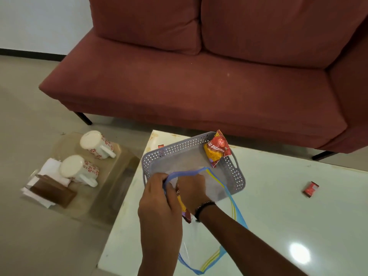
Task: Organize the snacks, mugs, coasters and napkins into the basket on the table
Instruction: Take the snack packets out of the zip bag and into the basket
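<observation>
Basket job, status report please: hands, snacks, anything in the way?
Left hand grips zip bag rim; right hand holds snack packet. Basket holds one packet. Mugs still outside.

Soft, dim indoor light falls on my view — 1 round glare spot burns on the glossy white table (298,253) at lower right, the sofa (199,86) bows with wide-angle distortion, and my hands look slightly motion-blurred.

A glossy white table (278,206) carries a grey perforated basket (179,154) at its far left, a clear zip bag (199,255) near its left edge, and a small red packet (311,189) lying apart at right.
</observation>
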Demonstrator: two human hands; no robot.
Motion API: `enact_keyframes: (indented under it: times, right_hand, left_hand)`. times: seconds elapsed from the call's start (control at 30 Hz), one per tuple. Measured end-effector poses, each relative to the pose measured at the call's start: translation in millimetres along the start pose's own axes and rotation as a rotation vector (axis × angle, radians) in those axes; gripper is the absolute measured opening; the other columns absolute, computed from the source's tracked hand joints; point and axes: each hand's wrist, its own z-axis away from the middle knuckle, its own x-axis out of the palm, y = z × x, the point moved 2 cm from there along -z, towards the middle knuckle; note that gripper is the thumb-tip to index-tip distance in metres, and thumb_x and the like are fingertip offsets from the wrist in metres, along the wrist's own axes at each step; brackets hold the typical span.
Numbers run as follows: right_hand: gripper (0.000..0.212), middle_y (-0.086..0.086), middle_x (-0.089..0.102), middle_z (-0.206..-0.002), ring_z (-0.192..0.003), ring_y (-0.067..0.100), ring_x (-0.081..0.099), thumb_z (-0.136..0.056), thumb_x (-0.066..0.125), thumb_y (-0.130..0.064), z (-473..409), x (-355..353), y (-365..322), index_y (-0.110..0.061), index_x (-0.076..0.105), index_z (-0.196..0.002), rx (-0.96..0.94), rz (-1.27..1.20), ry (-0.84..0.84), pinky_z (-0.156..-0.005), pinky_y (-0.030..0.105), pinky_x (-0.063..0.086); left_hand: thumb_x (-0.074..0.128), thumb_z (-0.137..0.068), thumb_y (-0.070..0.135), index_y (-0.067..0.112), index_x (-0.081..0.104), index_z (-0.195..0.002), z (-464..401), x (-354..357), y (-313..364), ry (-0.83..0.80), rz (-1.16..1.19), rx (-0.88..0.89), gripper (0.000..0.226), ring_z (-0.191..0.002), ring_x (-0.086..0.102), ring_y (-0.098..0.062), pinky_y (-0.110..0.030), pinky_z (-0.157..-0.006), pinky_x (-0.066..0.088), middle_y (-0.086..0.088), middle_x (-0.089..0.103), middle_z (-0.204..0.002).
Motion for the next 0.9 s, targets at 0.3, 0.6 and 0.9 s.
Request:
enact_keyframes:
  times: [0.3, 0.6, 0.9]
  right_hand:
    - [0.016, 0.008, 0.062, -0.107, -0.094, 0.03, 0.064, -0.094, 0.05, -0.015, 97, -69, -47, -0.012, 0.047, -0.109, -0.096, 0.218, 0.597, -0.076, 0.038, 0.051]
    - [0.013, 0.002, 0.068, -0.081, -0.073, 0.014, 0.068, -0.093, 0.052, -0.022, 138, -115, -23, -0.016, 0.044, -0.084, -0.204, -0.323, 0.792, -0.052, 0.029, 0.053]
    - [0.012, -0.017, 0.052, -0.066, -0.059, -0.008, 0.056, -0.094, 0.051, -0.012, 141, -186, 6, -0.014, 0.042, -0.086, -0.27, -0.31, 1.271, -0.048, 0.002, 0.036]
  left_hand:
    - [0.049, -0.093, 0.014, 0.007, 0.062, -0.095, -18, -10, -9, 0.055, -0.046, -0.105, 0.015, -0.061, 0.044, -0.002, 0.005, -0.066, 0.035, 0.001, 0.061, -0.083]
    - [0.046, -0.094, 0.017, -0.001, 0.057, -0.105, -43, -1, -11, 0.039, 0.041, -0.27, 0.024, -0.077, 0.048, -0.014, 0.007, -0.056, 0.035, -0.012, 0.062, -0.098]
    - [0.048, -0.093, 0.016, 0.0, 0.058, -0.097, -61, 11, -16, 0.039, -0.025, -0.293, 0.02, -0.076, 0.044, -0.021, -0.023, -0.067, 0.026, -0.005, 0.053, -0.082]
